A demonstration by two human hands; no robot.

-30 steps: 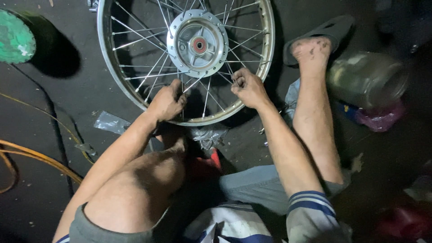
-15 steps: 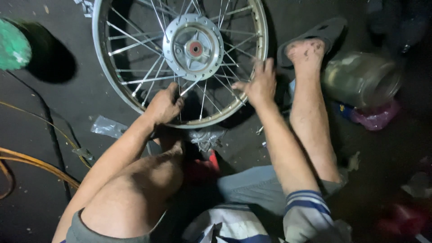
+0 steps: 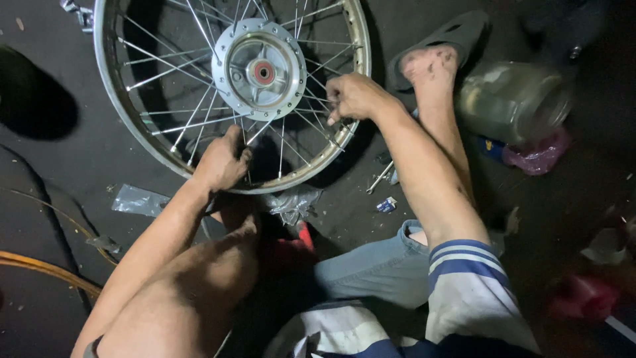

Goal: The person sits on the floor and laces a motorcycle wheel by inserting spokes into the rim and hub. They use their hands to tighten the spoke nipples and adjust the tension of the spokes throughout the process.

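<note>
- 2 hands work on 1 spoked wheel (image 3: 232,86) that lies flat on the dark floor (image 3: 79,172), just past the person's bent knees.
- The wheel faces up, so its round hub (image 3: 260,69) looks at the camera. Its axle line points up from the floor, and the thin spokes run out from the hub to the rim like sun rays.
- I think it lies flat so it cannot roll and both hands can reach the spokes from above.
- The left hand (image 3: 222,162) rests on the near part of the rim, with its fingers curled down among the spokes. It seems to hold the wheel steady.
- The right hand (image 3: 354,96) sits at the right side of the rim with its fingers pinched together on a spoke. I cannot tell if a small tool is in it.
- A bare foot (image 3: 430,66) rests on a dark sandal (image 3: 457,36) beside the rim.
- A clear plastic jar (image 3: 513,99) lies on its side to the right, near a pink bag (image 3: 540,156).
- A crumpled clear wrapper (image 3: 139,199) lies on the floor to the left.
</note>
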